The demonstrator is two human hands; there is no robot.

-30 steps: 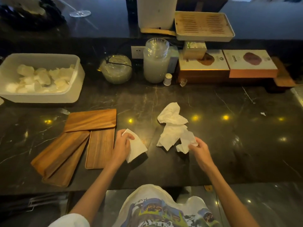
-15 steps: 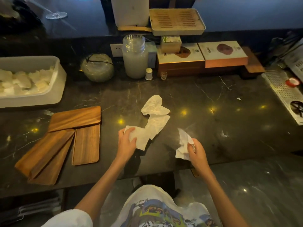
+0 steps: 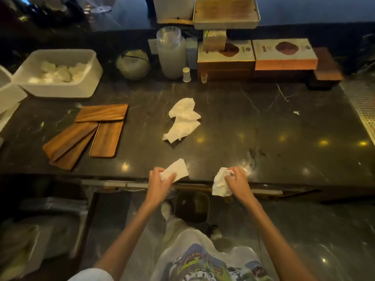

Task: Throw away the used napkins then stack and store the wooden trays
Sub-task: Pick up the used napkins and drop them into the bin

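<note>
- Left hand (image 3: 160, 179) pinches a flat, folded white paper napkin (image 3: 176, 170) at the near edge of the dark marble counter (image 3: 263, 126).
- Right hand (image 3: 236, 179) is closed round a crumpled white napkin wad (image 3: 221, 184), which hangs just off the counter's edge.
- Below and between the hands, on the floor, sits a small dark rectangular bin (image 3: 191, 207); I take it for the waste bin, though its contents are too dim to read.
- Beyond the hands, well apart from both, two more crumpled white napkins (image 3: 183, 120) lie touching each other on the counter.
- Ahead and left of the left hand: four brown wooden rectangular trays (image 3: 87, 132), fanned and overlapping, none stacked square.
- Step in hand, as I judge it: binning the two held napkins.
- To do it well: bring both hands directly over the bin's opening before letting go; the flat napkin may drift, so bunch it or release low.
- Then reach forward for the remaining pair, gathering both in one grasp.
- Trays wait until the counter holds no paper.
</note>
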